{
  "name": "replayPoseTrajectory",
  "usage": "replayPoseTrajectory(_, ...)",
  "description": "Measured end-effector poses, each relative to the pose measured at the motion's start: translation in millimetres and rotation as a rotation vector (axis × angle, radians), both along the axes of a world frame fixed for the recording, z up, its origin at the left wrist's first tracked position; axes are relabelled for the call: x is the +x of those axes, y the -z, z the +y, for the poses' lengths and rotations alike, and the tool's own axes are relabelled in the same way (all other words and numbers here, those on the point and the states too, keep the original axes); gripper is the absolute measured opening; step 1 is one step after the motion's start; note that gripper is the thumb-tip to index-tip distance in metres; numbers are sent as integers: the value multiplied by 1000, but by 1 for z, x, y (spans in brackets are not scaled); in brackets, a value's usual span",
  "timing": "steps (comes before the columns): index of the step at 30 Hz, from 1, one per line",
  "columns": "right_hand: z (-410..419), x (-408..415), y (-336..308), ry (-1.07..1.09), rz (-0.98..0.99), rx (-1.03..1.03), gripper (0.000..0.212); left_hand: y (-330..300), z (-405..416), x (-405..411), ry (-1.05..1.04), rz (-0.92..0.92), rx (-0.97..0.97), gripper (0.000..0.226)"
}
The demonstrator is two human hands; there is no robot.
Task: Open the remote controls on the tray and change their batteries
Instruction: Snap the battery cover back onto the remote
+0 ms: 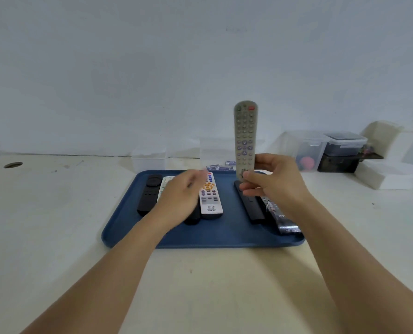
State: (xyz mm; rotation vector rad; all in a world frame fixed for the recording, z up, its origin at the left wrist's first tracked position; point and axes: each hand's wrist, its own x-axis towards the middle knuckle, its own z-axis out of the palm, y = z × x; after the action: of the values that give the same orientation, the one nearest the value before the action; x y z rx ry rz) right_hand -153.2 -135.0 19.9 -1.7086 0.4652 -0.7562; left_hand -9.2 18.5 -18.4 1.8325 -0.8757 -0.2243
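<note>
Head view, nearest first, every place given relative to the tray.

Forearms: both of yours reached in from the bottom edge of the picture, over the table (212,285), toward the tray (200,239).

Tray: dark blue, with rounded corners, it lay flat on the pale table.

Left hand: your left hand (181,196) hovered over the left half of the tray, blurred, with fingers loosely spread and gripping nothing; it hid parts of the remotes beneath it.

Right hand: your right hand (273,182) pinched the lower end of the grey remote (245,136) between thumb and fingers, above the right half of the tray.

Grey remote: it stood upright, buttons facing you, lifted clear of the tray, its top well above the tray's far edge.

Black remote, left: a black remote (149,196) lay at the left end of the tray.

White remote: a white remote with coloured buttons (210,196) lay left of the tray's centre, just beside your left hand; another pale remote (165,183) showed partly between it and the black one.

Right side of tray: a long black remote (251,206) lay under your right hand, with a glossy dark remote (282,220) just beside it nearer the tray's right edge.

Batteries: several batteries (218,167) lay on the table just beyond the tray's far edge.

Containers: clear plastic boxes (321,150) stood well beyond the tray's far right corner, and one more clear box (149,157) stood just behind its far left corner.
</note>
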Motion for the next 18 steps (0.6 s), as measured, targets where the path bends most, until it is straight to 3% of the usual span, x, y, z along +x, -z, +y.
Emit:
replayPoseTrajectory(2, 3, 4, 7, 44, 21, -289, 30, -16, 2, -3, 39, 546, -282, 62)
replayPoseTrajectory(4, 7, 7, 13, 68, 53, -670, 30, -27, 12, -4, 254, 1009, -441, 83)
replayPoseTrajectory(6, 6, 10, 18, 43, 42, -892, 31, -33, 25, -8, 458, 1217, -485, 84)
replayPoseTrajectory(8, 5, 11, 19, 43, -18, -842, 34, -37, 32, -8, 494, 1229, -511, 59)
replayPoseTrajectory(10, 4, 10, 16, 53, -119, -654, 38, -37, 35, -8, 546, 1169, -493, 42)
replayPoseTrajectory(13, 7, 8, 8, 10, -214, -303, 37, -34, 34, -13, 707, 917, -304, 46)
replayPoseTrajectory(18, 5, 10, 4, -93, -256, 177, 21, -29, 16, -35, 461, 508, -97, 28)
